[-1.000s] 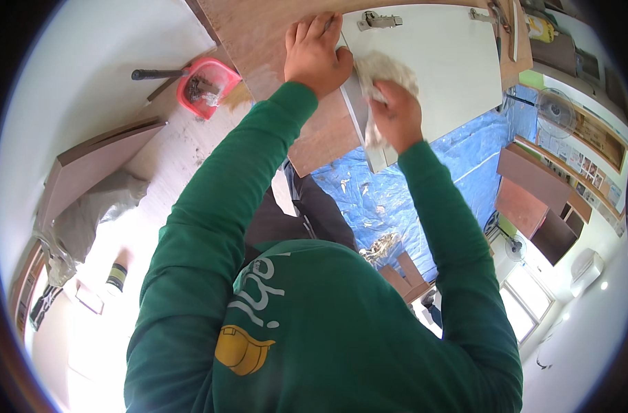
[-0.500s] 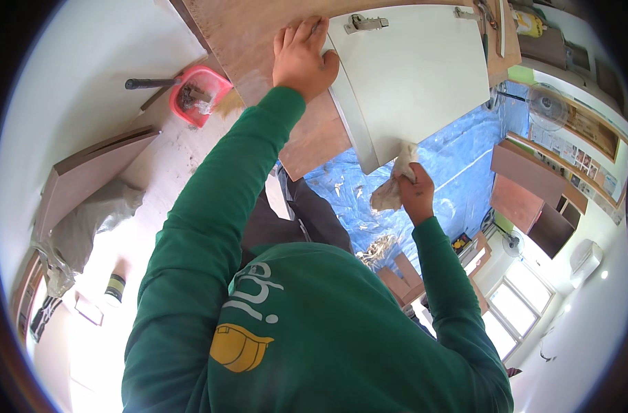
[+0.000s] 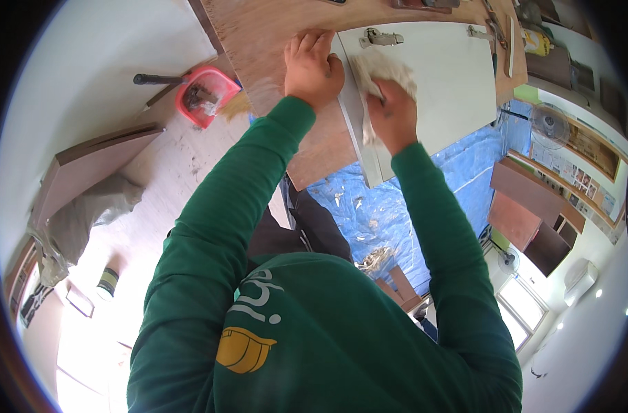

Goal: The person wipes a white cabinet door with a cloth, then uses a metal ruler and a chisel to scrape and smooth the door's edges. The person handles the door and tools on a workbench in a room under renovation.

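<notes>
A white cabinet door lies on the wooden tabletop, with metal hinges along its far edge; the left hinge is the nearer to my hands. On the wood, against the door's left edge, rests my left hand. Its fingers are stretched out over the tabletop, slightly bent, and its thumb lies by the door edge. My right hand is closed on a pale, stained rag, pressed to the left part of the door's face. The rag's lower part hangs near the left edge, partly hidden by that hand.
Blue sheeting covers the floor beyond the table's near edge. A red dustpan with debris lies at left, beside a broom. Hand tools lie at the table's far right. A standing fan and brown cabinets are at right.
My right hand has carried the rag from the door's near corner up and left onto its face. My left hand stays at the left edge. The whole view has shifted slightly.
</notes>
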Demonstrator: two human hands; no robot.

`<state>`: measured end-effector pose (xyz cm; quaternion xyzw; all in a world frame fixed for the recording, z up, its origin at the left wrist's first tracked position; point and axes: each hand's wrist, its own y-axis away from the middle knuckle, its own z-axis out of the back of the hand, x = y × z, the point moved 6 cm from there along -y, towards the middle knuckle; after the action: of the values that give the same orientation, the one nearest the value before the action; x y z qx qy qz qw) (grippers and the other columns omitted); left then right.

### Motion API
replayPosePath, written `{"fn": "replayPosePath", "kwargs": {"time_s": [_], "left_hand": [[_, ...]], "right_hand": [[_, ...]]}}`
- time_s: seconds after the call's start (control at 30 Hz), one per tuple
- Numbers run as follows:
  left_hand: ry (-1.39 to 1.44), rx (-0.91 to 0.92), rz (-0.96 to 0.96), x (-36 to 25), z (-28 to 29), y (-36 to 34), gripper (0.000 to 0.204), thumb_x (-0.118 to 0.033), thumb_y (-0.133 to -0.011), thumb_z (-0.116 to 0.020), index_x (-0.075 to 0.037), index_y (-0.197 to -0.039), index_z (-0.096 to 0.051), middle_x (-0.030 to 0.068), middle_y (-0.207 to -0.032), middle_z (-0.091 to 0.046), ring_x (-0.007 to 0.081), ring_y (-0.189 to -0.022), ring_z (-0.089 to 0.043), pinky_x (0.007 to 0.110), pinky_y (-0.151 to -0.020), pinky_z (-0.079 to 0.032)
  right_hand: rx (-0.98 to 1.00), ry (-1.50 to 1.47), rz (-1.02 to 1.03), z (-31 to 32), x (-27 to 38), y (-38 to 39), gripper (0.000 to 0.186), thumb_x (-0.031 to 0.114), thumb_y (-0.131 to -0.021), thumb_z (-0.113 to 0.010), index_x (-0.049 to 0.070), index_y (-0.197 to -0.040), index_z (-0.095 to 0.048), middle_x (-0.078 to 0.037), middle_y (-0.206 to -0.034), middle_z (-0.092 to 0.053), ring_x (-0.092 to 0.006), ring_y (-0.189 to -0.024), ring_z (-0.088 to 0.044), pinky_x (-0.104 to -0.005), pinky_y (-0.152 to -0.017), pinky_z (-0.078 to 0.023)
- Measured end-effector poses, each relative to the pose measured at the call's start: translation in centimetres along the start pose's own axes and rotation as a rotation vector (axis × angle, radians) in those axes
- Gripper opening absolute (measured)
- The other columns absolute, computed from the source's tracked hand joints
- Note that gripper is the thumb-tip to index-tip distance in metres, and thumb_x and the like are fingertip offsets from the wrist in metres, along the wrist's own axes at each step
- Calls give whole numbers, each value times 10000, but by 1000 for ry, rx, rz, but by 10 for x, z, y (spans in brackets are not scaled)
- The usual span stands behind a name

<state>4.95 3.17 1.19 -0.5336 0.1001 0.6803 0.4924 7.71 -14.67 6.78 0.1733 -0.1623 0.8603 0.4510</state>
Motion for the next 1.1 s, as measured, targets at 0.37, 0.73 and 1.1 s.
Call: {"fn": "replayPosePath", "kwargs": {"time_s": [0.37,0.73,1.1], "left_hand": [[-10,-33,21,4,1,0,440,-49,-810,-584,-42,-1239,-683,143,-1229,-671,354,-1201,-567,485,-1056,-417],[41,-23,48,0,2,-1,441,-47,-798,-589,-22,-1232,-668,164,-1244,-658,367,-1244,-540,494,-1105,-387],[180,-74,109,5,6,-4,427,-21,-827,-554,-13,-1243,-651,201,-1191,-698,390,-1216,-579,488,-1089,-409]], "right_hand": [[149,47,-74,5,-10,36,248,122,-892,-686,21,-1117,-715,-165,-1036,-733,-341,-927,-719,-381,-812,-570],[-38,-9,87,-22,28,-65,153,127,-868,-654,69,-1003,-696,-182,-877,-680,-407,-797,-662,-463,-691,-535],[-8,128,-39,-41,47,-101,190,175,-868,-627,52,-989,-709,-225,-881,-707,-432,-822,-674,-473,-726,-544]]}}
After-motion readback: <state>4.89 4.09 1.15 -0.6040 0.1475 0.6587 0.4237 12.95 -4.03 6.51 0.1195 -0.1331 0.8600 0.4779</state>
